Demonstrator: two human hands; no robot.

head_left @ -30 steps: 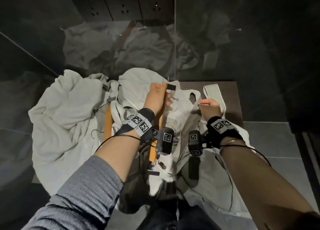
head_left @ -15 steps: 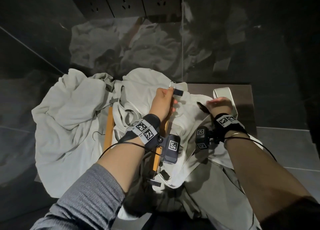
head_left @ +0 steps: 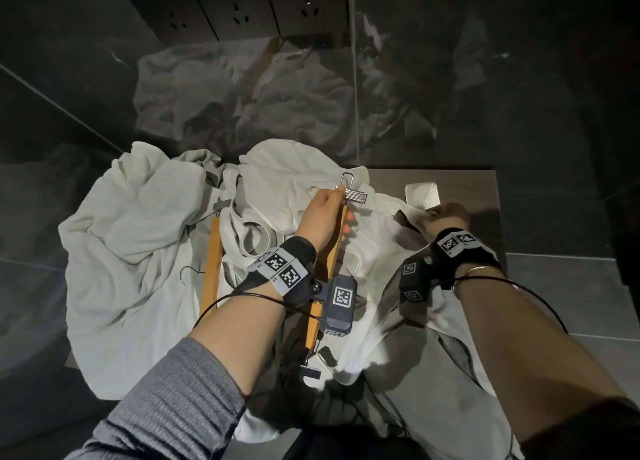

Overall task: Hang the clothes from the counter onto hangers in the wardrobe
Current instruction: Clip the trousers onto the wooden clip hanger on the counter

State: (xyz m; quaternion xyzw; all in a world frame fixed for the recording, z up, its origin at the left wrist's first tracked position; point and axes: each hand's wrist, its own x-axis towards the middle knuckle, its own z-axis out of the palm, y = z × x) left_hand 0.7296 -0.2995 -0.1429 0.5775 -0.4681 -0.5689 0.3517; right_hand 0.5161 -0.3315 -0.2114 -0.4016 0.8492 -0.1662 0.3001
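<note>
A heap of pale grey-white clothes (head_left: 138, 251) covers the dark counter (head_left: 460, 185). My left hand (head_left: 322, 217) grips a wooden clip hanger (head_left: 332, 255) near its far end, thumb against the metal clip (head_left: 355, 195). The hanger's other clip (head_left: 310, 372) shows below my wrist. My right hand (head_left: 445, 218) pinches the edge of a white garment (head_left: 377, 251) that drapes off the counter toward me. A second wooden hanger (head_left: 212, 265) lies in the clothes to the left, its wire hook (head_left: 188, 272) poking out.
A white folded strap (head_left: 422, 192) lies on the bare brown counter top at the right. Glossy dark wall panels (head_left: 242, 88) behind reflect the clothes. Grey floor tiles (head_left: 571, 286) show at the right.
My right hand has shifted right and farther away, pulling the white garment's edge with it. My left hand keeps its grip on the hanger, and the clip's ridged metal face has come into sight.
</note>
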